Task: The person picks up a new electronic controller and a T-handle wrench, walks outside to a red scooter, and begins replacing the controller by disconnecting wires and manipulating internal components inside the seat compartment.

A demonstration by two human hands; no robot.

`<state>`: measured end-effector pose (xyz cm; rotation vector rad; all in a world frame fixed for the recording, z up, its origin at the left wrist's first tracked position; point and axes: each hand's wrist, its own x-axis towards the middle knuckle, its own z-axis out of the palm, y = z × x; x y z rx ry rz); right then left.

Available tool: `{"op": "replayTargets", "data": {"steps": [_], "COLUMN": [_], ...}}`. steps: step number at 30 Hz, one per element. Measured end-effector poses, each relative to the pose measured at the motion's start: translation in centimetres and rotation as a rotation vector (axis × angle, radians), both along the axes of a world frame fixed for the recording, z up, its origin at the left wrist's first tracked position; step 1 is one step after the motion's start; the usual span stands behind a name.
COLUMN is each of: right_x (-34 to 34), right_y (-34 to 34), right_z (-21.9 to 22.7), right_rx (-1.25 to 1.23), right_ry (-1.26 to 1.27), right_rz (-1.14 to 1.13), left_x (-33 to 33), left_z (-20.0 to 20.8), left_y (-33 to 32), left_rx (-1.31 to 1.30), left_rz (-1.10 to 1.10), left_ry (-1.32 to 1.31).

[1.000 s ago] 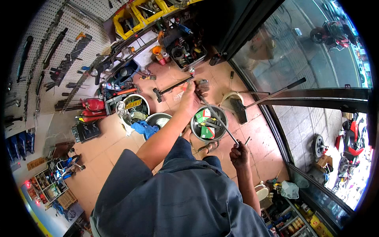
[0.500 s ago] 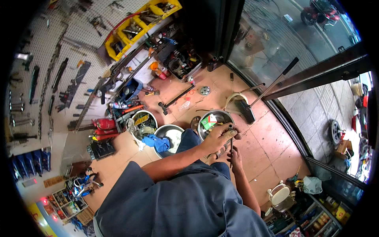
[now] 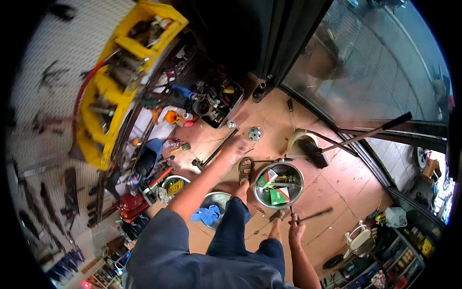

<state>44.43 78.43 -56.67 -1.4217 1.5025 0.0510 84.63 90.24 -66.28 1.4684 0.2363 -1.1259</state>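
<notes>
My left hand (image 3: 237, 146) is smeared by motion over the floor, close to a round silver metal disc with holes (image 3: 255, 134); its fingers cannot be made out. Low on the right, my right hand (image 3: 296, 228) is closed round a long dark bar-shaped tool (image 3: 315, 215), whose far end points right. Just beyond that hand stands a round steel bowl (image 3: 257, 196). Inside it lie two green-and-white boxes, one of them a green carton (image 3: 279, 196), and several metal parts.
A yellow bin rack (image 3: 103, 82) and a crate of tools (image 3: 240, 98) line the left and back. A long-handled dustpan (image 3: 313, 153) stands near the glass door. Beside my legs sits another bowl with a blue cloth (image 3: 208, 214). A dark bottle (image 3: 260, 91) is at the back.
My hands, together on the bar tool before, are now apart. My left hand has reached forward and left toward the disc; my right keeps the tool, now swung sideways. The view has shifted.
</notes>
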Motion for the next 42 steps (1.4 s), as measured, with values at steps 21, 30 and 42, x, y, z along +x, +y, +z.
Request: {"op": "replayTargets", "data": {"steps": [21, 30, 42], "right_x": [0.8, -4.0, -11.9], "right_y": [-0.7, -1.9, -3.3], "right_z": [-3.5, -4.8, -2.8], "right_rx": [0.198, 0.182, 0.007], "right_ry": [0.179, 0.094, 0.243], "right_rz": [-0.197, -0.179, -0.395], "left_x": [30.8, 28.1, 29.9], "left_z": [-44.2, -39.8, -32.1], "left_y": [10.0, 8.6, 8.8], "left_rx": [0.576, 0.198, -0.02], "left_rz": [0.253, 0.582, 0.681], "left_ry": [-0.227, -0.002, -0.005]}}
